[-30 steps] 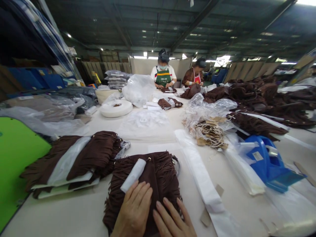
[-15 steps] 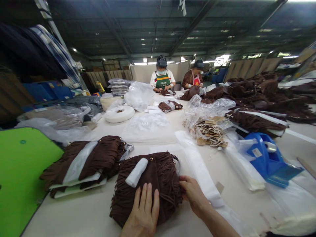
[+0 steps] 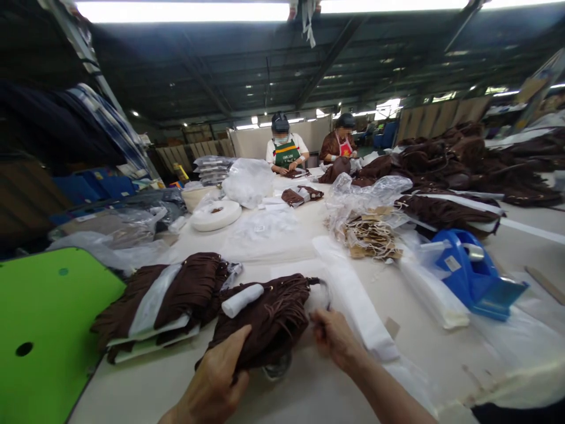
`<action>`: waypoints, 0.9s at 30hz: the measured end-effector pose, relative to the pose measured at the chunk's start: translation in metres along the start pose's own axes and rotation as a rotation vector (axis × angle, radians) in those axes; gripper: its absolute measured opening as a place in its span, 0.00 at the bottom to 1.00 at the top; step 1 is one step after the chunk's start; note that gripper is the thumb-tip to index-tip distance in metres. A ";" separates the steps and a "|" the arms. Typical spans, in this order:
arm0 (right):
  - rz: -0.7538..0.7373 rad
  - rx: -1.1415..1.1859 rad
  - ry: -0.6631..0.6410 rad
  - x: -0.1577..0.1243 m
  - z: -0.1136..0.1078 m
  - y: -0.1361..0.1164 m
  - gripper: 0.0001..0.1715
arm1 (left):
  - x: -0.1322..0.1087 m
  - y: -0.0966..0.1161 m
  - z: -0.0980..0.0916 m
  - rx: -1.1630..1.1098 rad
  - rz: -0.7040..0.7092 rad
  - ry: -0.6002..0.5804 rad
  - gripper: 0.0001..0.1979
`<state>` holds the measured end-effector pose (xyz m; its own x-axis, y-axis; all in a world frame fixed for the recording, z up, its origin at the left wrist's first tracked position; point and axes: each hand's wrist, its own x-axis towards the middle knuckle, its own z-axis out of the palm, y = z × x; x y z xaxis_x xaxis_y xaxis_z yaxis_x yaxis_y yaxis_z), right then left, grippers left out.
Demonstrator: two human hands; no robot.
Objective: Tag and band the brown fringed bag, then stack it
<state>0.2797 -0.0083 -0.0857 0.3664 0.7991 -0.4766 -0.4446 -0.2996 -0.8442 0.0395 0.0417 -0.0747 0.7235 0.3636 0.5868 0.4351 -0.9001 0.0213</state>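
Note:
A dark brown fringed bag (image 3: 269, 315) lies on the table, its near side raised and tilted. A white paper roll (image 3: 242, 299) rests on top of it. My left hand (image 3: 220, 371) is closed on the bag's near left edge, thumb on top. At the right side my right hand (image 3: 333, 335) has its fingers pinched together at the bag's wrapped strap (image 3: 325, 290); motion blurs the fingertips. Something shiny and round shows under the bag's near edge, too unclear to name. To the left lies a stack of brown fringed bags (image 3: 176, 294) with white paper bands.
A green board (image 3: 57, 324) stands at the left. A blue tape dispenser (image 3: 472, 271), tan tags (image 3: 371, 235) with strings and a white paper strip (image 3: 353, 294) lie to the right. A white roll (image 3: 216, 216) sits farther back. Two people work across the table.
My left hand has gone from lying flat on the bag to gripping its near left edge. The bag's near side has come up. My right hand has closed near the strap.

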 end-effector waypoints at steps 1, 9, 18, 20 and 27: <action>-0.019 -0.031 0.009 -0.001 -0.011 -0.007 0.15 | -0.003 -0.001 0.000 -0.002 -0.002 -0.004 0.28; -0.184 -0.299 0.005 0.004 -0.068 -0.062 0.08 | -0.018 0.020 0.013 0.104 0.168 -0.026 0.30; -0.563 -0.769 0.368 -0.053 -0.088 -0.021 0.16 | -0.034 0.043 0.031 0.265 0.223 -0.046 0.27; -0.715 -1.047 0.481 -0.073 -0.095 0.014 0.19 | -0.035 0.042 0.031 0.252 0.226 -0.034 0.27; -0.798 -1.566 0.550 -0.077 -0.068 0.084 0.17 | -0.033 0.041 0.031 0.238 0.226 -0.004 0.25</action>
<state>0.2699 -0.1304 -0.1362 0.4201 0.8335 0.3588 0.9074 -0.3901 -0.1563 0.0499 0.0006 -0.1181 0.8176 0.1627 0.5523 0.3763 -0.8770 -0.2987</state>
